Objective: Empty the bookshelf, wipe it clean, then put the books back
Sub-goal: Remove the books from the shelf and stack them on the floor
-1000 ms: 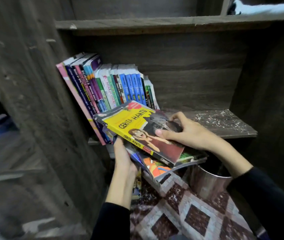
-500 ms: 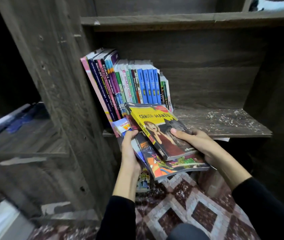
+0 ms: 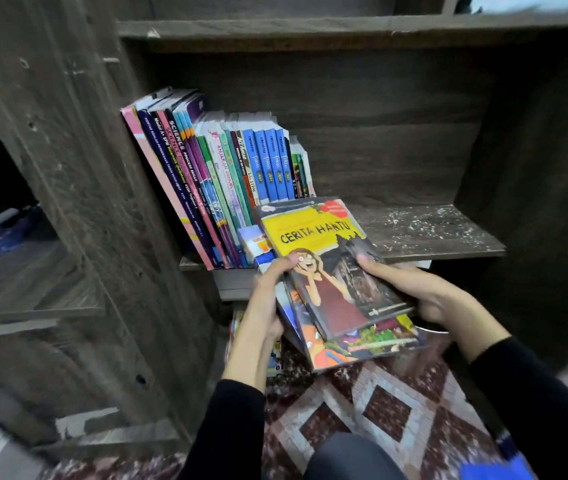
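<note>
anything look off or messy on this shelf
Yes. The shelf is strewn on its bare right part with pale specks, like dust or flakes. The standing books lean left against the side panel. The stack held by the left hand and right hand is fanned unevenly.

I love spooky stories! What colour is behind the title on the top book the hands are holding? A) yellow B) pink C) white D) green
A: the Cerita Hantu book, on top of the stack held by the left hand and right hand, has yellow behind its title.
</note>
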The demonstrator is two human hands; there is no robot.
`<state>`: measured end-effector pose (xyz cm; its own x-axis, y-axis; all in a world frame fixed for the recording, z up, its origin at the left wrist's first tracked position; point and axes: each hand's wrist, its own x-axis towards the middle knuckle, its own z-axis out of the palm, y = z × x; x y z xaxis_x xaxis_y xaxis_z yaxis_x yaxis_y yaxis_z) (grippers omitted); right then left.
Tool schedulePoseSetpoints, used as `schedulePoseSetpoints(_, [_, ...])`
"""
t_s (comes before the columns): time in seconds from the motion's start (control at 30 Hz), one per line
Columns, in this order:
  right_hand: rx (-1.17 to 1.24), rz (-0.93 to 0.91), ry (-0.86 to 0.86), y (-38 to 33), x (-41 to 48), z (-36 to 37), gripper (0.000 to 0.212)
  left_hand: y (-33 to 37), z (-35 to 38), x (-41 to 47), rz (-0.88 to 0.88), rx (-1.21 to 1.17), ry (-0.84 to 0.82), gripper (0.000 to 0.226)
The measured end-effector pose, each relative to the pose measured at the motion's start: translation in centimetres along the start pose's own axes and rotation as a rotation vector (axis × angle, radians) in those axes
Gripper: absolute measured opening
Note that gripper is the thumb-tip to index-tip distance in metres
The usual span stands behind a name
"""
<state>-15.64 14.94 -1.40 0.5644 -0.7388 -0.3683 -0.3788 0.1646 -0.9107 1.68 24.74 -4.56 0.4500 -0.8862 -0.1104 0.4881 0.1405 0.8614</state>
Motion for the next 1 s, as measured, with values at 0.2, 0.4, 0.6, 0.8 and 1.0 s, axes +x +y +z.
schedulePoseSetpoints(0.2, [0.218, -0.136, 0.081, 3.8, 0.7, -1.9, 0.019, -3.1, 0.6, 3.8, -0.100, 0.158, -0.063, 0.107])
schedulePoseSetpoints(0.4, [0.217, -0.306, 0.235, 6.9, 2.1, -3.8, 0.036, -5.0, 0.8, 5.3, -0.271, 0.396, -0.160, 0.122])
schedulePoseSetpoints(0.6, [0.241, -0.229, 0.289, 11.8, 4.4, -3.5, 0.039, -7.9, -0.2, 8.2, -0.453, 0.551, -0.232, 0.120])
schedulePoseSetpoints(0.8, [0.369, -0.029, 0.253, 18.6, 8.1, -1.7, 0.057, -11.4, -2.0, 10.6, -0.688, 0.547, -0.250, 0.044])
schedulePoseSetpoints(1.0, [0.791, 0.182, 0.244, 22.6, 12.4, 0.7, 0.041, -17.6, -4.7, 13.1, -0.533, 0.625, -0.010, 0.010])
